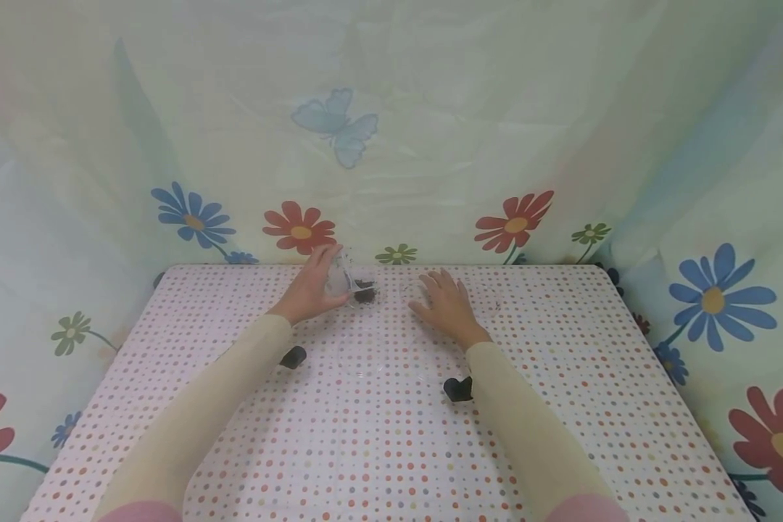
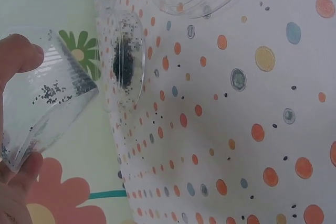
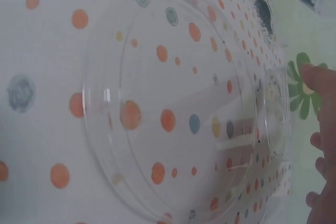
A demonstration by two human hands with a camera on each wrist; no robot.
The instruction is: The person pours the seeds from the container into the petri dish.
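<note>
Left hand [image 1: 312, 288] pinches a clear plastic bag [image 2: 63, 77] of black grains [image 2: 52, 94] near a clear round dish [image 2: 138, 66] — right hand [image 1: 449, 304] loosely spread

Head view: left sleeve [image 1: 212, 417], right sleeve [image 1: 531, 420] plain cream, wrist-length; pink sections [image 1: 140, 512] toward 7 and 5 o'clock.

A small, shallow, clear round dish [image 2: 139, 59] holds a heap of dark grains [image 2: 124, 59]. Left of this dish, the left hand [image 1: 310, 286] grips a clear bag [image 2: 55, 111], tilted, its corner pointing at the dish and dark grains clinging inside. Right of the dish lies another clear dish [image 3: 275, 121], the right hand [image 1: 449, 304] near it. Nearer the person than the grain-filled dish sits a wide, clear round dish [image 3: 173, 93], lying flat.
</note>
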